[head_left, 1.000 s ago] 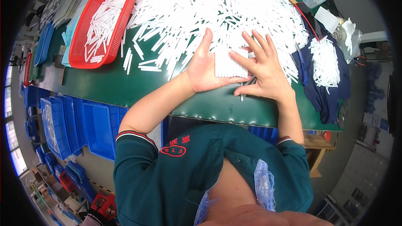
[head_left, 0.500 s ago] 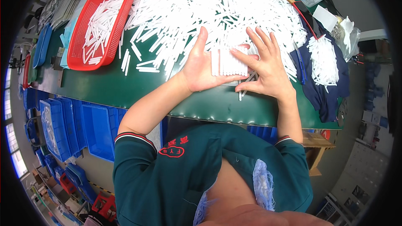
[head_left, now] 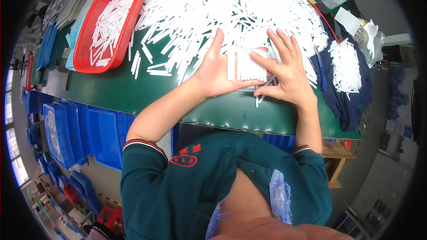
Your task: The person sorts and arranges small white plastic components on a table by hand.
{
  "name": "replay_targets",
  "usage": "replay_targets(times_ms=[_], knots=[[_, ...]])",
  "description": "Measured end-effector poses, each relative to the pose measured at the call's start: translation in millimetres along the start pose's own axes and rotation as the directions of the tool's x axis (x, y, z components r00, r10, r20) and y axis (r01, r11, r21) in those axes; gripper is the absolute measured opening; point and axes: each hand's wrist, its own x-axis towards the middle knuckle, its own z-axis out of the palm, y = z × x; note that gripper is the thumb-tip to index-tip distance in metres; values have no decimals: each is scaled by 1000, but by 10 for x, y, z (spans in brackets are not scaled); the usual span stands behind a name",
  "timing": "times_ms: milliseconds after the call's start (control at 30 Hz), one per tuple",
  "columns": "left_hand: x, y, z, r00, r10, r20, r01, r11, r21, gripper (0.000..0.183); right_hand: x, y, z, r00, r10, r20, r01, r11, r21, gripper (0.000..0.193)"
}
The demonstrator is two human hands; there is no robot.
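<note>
A neat row of short white plastic sticks [head_left: 247, 66] lies side by side, flat and aligned like a little raft, at the near edge of the big loose heap of white sticks [head_left: 231, 9]. The left hand [head_left: 215, 73] is open, palm against the row's left end, thumb pointing up toward the heap. The right hand [head_left: 287, 73] is also open, fingers spread, its forefinger lying across the row's upper right corner; neither hand is clenched, they press the row between them. A few stray sticks lie just below the row by the right thumb.

The desk [head_left: 133, 93] has a dark green, smooth, slightly glossy top with a rounded padded front edge. On its left stands a red mesh basket [head_left: 91, 40], partly filled with the same sticks. To the right a smaller bunch of white sticks [head_left: 346, 64] rests on a dark blue cloth [head_left: 331, 93]. Below the desk's left side, blue plastic bins [head_left: 84, 133] are stacked on the floor.
</note>
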Motion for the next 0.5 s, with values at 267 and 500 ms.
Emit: replay_targets(times_ms=[267,500], knots=[[6,-32,-61,999,1,47,0,1000,-25,96,23,-50,45,998,-32,59,35,998,-45,77],[29,-66,-38,1000,4,0,-4,1000,14,86,31,-96,70,997,-40,70,45,997,-60,80]])
